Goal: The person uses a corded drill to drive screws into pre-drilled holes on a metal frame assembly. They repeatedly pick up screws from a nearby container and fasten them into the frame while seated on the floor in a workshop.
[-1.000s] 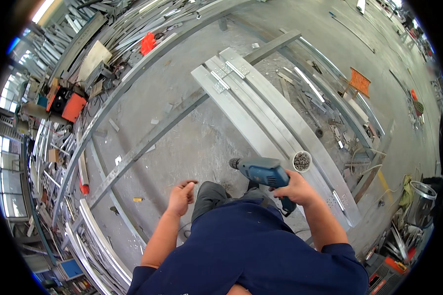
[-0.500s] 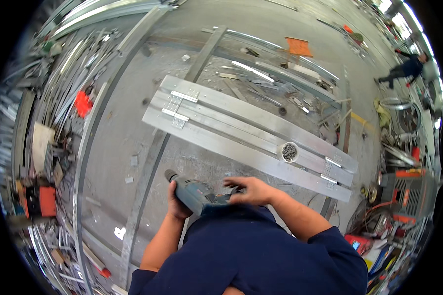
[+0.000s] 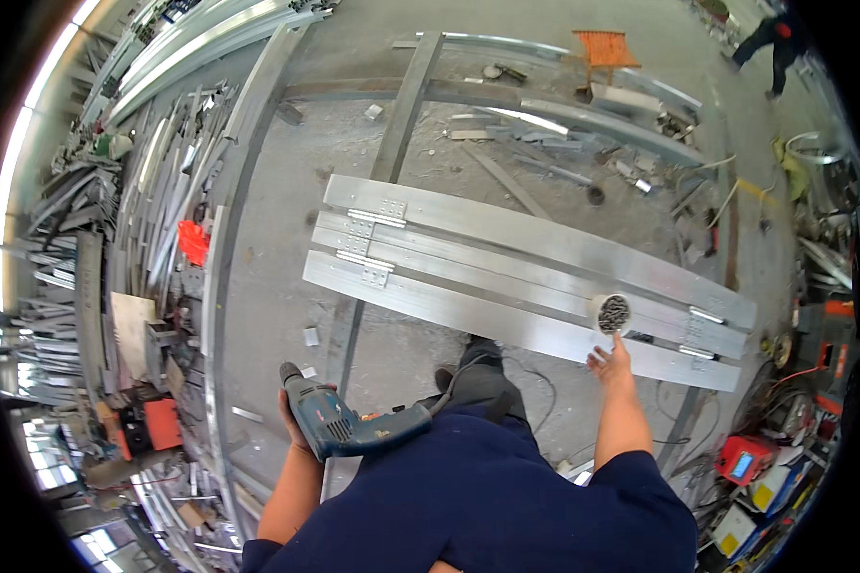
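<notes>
A dark teal corded power drill (image 3: 349,426) lies across my front, its chuck pointing to the far left. My left hand (image 3: 294,420) is wrapped round the front of its body. My right hand (image 3: 610,363) reaches out at the right, fingers apart, at the near side of a white cup (image 3: 599,315) full of small metal fasteners (image 3: 616,311). Whether the fingertips touch the cup, I cannot tell. The cup stands on long aluminium profiles (image 3: 468,310) lying side by side. Silvery hinges (image 3: 365,260) sit across the profiles near their left ends, and similar ones near their right ends.
Steel beams (image 3: 406,115) support the profiles and run across the floor. Scrap strips (image 3: 153,162) are piled at the left. An orange stool (image 3: 604,50) stands at the back. Red machines (image 3: 743,458) and cables lie at the right. A person (image 3: 772,48) walks far right.
My right hand has left the drill's rear and stretched out right to the cup. The left hand has carried the drill left and slightly lower. The view has shifted.
</notes>
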A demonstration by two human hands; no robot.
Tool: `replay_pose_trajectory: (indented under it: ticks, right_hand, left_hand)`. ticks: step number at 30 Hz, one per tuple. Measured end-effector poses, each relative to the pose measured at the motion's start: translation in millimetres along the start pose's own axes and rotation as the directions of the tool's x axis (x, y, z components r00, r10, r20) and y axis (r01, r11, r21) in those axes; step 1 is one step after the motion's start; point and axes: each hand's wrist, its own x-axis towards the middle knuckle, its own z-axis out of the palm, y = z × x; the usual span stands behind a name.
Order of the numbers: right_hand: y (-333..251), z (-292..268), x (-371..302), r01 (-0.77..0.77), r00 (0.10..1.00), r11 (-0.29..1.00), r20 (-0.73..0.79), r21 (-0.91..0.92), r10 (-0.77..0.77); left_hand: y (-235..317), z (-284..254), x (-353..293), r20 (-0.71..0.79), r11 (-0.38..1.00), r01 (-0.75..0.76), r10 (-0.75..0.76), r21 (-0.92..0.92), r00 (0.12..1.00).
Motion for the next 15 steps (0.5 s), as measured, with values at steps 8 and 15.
replay_pose_trajectory:
  ticks: [8,15]
  right_hand:
    - [-1.5,16.5,75.8,0.030,0.989,0.969,-0.150,0.243,0.007]
    - [15.2,64.4,43.2,0.089,0.987,0.987,-0.143,0.137,-0.070]
  left_hand:
    - [32.7,26.7,4.0,-0.127,0.999,0.007,-0.011,-0.032,0.992]
    - [50.1,28.0,37.8,-0.162,0.997,0.033,-0.043,-0.068,0.986]
